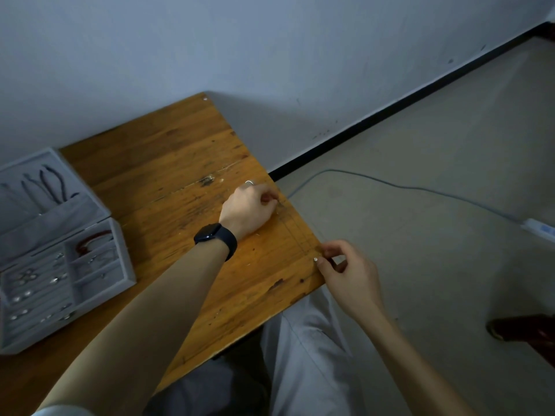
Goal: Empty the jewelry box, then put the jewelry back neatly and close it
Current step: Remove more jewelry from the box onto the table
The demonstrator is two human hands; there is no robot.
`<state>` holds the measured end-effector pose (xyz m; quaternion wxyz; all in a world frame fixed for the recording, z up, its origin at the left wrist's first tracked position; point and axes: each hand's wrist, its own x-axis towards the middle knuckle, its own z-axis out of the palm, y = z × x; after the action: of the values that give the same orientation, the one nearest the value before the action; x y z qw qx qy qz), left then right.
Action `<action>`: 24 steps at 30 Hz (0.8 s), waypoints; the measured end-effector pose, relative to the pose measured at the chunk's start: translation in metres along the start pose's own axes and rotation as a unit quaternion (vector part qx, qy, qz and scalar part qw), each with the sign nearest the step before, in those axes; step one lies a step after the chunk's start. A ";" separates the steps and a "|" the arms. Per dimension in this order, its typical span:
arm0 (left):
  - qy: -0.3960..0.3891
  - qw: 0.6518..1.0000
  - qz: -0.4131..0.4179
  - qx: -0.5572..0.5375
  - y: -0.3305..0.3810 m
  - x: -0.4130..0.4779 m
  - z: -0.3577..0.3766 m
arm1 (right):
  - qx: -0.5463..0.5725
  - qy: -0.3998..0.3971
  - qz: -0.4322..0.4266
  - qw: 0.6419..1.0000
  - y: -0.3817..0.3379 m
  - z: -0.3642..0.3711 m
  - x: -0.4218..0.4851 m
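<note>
- Grey velvet lined the jewelry box (124, 259), which stood open at the left end of the wooden table (180, 151), well apart from both hands.
- Its raised lid carried several dark cords (51, 184) hanging in a row. The tray below held a red bracelet (90, 240) in a back compartment and many small bright studs (27, 277) in the slotted rows.
- A thin chain (295, 228), faint in this light, ran taut between the two hands along the right edge of the table.
- The left hand (249, 208), fingers curled, pinched the far end of the chain. A dark watch (214, 235) sat on that wrist.
- The right hand (345, 265) pinched the near end at the table's corner between thumb and forefinger. A small pale bead (315, 259) showed at the thumb tip; whether it was a pendant or a clasp could not be told.
- A ring (249, 183) lay on the table just beyond the left hand.
- Assessment: the box was far from empty, with only the chain and the ring seen outside it. Whether the work stood in the emptying or the refilling stage could not be settled from this view. Either way most of the task appeared to lie ahead, and the lid had not been closed.
- Beyond the table, a grey cable (420, 189) crossed the floor to a white power strip (537, 229).
</note>
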<state>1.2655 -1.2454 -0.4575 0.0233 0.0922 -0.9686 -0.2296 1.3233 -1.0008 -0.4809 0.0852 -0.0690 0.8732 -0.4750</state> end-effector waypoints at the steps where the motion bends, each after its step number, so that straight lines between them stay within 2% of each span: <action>1: 0.001 1.000 0.001 0.004 0.000 -0.001 0.000 | 0.005 0.003 -0.006 1.000 0.001 0.000 0.000; 10: 0.011 0.998 0.015 0.055 0.002 -0.007 0.000 | -0.028 -0.002 -0.048 0.998 0.008 0.002 -0.003; 18: -0.008 1.000 0.004 0.029 0.001 -0.017 -0.010 | 0.008 0.019 -0.044 0.999 0.008 -0.002 -0.007; 24: -0.025 0.999 -0.004 0.045 -0.014 -0.053 -0.027 | -0.058 0.019 -0.124 0.990 -0.015 -0.004 -0.006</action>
<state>1.3225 -1.2595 -0.4402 -0.0063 0.0915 -0.9778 -0.1885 1.3288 -1.0044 -0.4652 0.0046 -0.1721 0.8855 -0.4316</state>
